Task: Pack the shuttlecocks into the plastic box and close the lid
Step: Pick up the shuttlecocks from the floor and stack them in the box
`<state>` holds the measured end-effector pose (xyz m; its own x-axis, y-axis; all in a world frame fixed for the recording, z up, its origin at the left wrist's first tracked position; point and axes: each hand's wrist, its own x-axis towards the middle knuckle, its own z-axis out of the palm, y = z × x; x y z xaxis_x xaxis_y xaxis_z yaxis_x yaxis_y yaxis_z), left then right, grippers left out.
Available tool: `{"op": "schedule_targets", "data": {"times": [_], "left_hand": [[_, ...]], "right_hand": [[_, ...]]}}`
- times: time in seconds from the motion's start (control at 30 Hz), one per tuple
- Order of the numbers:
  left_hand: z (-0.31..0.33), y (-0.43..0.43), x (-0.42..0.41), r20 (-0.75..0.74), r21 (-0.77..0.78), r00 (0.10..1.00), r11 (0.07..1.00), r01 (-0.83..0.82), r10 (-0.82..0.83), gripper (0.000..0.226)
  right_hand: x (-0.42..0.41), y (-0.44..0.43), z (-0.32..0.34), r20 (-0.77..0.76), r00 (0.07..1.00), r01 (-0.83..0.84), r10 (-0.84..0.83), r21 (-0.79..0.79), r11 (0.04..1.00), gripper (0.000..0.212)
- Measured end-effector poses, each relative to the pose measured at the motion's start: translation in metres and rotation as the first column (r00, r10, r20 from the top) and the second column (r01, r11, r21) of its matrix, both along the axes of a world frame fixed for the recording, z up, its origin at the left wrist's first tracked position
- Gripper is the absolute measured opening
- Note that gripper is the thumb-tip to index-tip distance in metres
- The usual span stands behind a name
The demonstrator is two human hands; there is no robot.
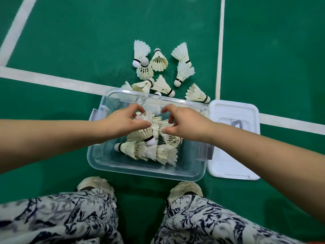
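Observation:
A clear plastic box [140, 170] stands open on the green court floor between my feet and a scatter of white feather shuttlecocks [159, 61]. Several shuttlecocks [149, 152] lie heaped inside it. Both my hands hover over the middle of the box. My left hand [125, 121] grips the feathers of a shuttlecock [146, 133] whose cork points down toward me. My right hand [185, 122] has thumb and fingers curled around the feathers of another shuttlecock [159, 123]; most of that one is hidden. The white lid [233, 110] lies flat to the right of the box, touching it.
White court lines [52, 80] cross the floor behind the box, and another line [220, 50] runs up the right. The loose shuttlecocks lie just past the box's far rim. My shoes [95, 184] and patterned trousers [70, 217] fill the bottom of the view.

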<state>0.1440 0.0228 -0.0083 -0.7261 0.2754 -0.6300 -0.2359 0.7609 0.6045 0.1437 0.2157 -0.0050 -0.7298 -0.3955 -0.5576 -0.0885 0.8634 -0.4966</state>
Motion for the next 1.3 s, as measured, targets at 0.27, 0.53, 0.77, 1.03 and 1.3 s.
{"op": "schedule_targets", "data": {"times": [0.27,0.53,0.77,1.03,1.3], "left_hand": [[0.001,0.016,0.003,0.003,0.071,1.0,0.997,-0.004,0.004,0.072],[-0.002,0.011,0.004,0.125,0.188,0.982,0.968,-0.165,0.143,0.053],[-0.007,0.027,0.005,0.301,0.285,0.91,0.885,-0.37,0.283,0.028],[-0.022,0.037,0.007,0.339,0.373,0.924,0.877,-0.303,0.175,0.035],[-0.031,0.044,0.003,-0.106,0.017,0.961,0.966,0.259,-0.256,0.029]], "right_hand": [[0.013,-0.021,0.001,0.07,0.988,0.148,-0.134,-0.257,0.955,0.086],[0.003,0.0,0.01,-0.003,0.944,0.319,-0.329,-0.241,0.917,0.063],[0.008,0.006,0.007,-0.046,0.953,0.286,-0.3,-0.192,0.939,0.061],[0.013,0.018,0.005,-0.107,0.954,0.259,-0.279,-0.169,0.951,0.063],[0.015,0.02,0.005,-0.138,0.965,0.203,-0.223,-0.139,0.969,0.066]]}}
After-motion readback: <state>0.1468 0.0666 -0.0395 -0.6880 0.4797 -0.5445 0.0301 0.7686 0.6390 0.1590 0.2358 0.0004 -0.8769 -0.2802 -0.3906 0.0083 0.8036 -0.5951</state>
